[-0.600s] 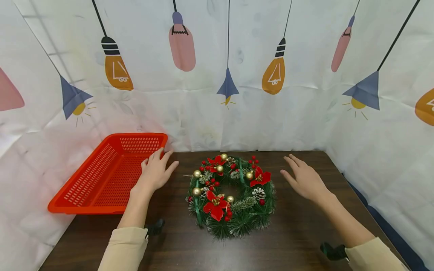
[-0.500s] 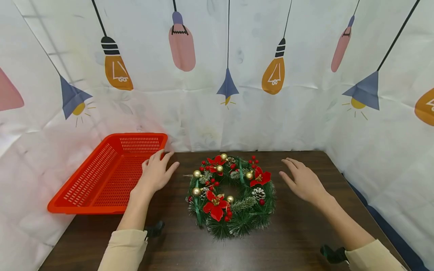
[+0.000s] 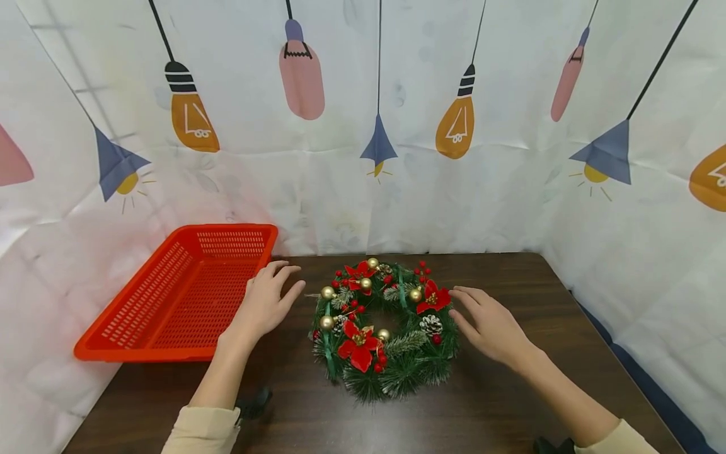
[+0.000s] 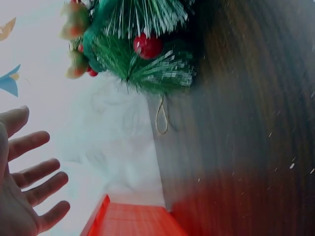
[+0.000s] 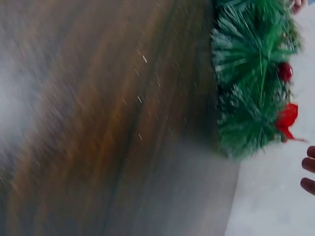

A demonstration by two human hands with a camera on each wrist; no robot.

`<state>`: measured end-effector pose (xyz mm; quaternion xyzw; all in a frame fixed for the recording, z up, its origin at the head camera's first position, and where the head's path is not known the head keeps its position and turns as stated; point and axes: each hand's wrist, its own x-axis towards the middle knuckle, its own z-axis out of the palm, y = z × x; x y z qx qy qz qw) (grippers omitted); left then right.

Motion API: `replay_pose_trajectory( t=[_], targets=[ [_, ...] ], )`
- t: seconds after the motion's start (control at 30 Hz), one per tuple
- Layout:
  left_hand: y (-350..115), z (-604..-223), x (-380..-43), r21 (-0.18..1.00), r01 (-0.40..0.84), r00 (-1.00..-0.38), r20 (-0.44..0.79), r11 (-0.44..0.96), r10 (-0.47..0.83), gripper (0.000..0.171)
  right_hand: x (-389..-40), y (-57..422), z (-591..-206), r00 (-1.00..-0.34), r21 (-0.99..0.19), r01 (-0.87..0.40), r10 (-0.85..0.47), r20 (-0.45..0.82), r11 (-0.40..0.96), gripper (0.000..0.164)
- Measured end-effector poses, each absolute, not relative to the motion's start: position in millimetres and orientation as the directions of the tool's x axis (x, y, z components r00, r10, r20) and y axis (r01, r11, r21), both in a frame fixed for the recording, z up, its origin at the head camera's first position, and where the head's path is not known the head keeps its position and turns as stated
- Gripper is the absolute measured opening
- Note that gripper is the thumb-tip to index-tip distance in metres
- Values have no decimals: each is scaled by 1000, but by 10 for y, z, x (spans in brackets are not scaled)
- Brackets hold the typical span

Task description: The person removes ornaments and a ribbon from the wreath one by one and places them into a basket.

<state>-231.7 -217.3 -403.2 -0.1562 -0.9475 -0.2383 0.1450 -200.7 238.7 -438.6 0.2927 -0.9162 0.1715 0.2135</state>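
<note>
A green Christmas wreath (image 3: 408, 359) with red poinsettias, gold balls, berries and pinecones lies flat on the dark wooden table (image 3: 340, 429). My left hand (image 3: 265, 304) is held to its left, fingers spread and slightly bent, apart from it and overlapping the basket's right edge in the head view. On the other side, my right hand (image 3: 489, 323) has its fingertips right at the wreath's right rim, by a poinsettia. In the left wrist view a twine loop (image 4: 162, 118) sticks out from the wreath's side. Neither hand holds anything. Only some right fingertips (image 5: 308, 184) show in the right wrist view.
A red plastic basket (image 3: 108, 337) with perforated sides stands at the left of the table, near the back. Behind and on both sides hangs a white curtain (image 3: 329, 189) printed with lamps and bulbs. The table's right edge (image 3: 618, 359) runs alongside the curtain.
My right hand has moved left, from beside the wreath to its right rim. My left hand has shifted slightly toward the wreath. The wreath and basket stay in place.
</note>
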Motion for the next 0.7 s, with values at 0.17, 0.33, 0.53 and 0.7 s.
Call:
replay_pose_trajectory(
  t=[0.17,0.33,0.53,0.7],
  targets=[
    [-2094,-4096,-2272,475,418,-881,419,774,218,34,-1920,2266,-4437,-684,-168,-659,-492,538,733,45],
    [-1992,-4130,-2208,518,458,-860,463,723,214,24,-1839,2118,-4473,-645,-158,-700,-520,560,697,44],
    [-1845,-4134,-2130,541,519,-826,516,662,226,15,-1750,1967,-4466,-643,-175,-717,-544,539,675,45],
    [-1709,-4156,-2066,535,581,-782,575,613,239,13,-1715,1869,-4492,-640,-177,-730,-569,516,660,48]
  ],
)
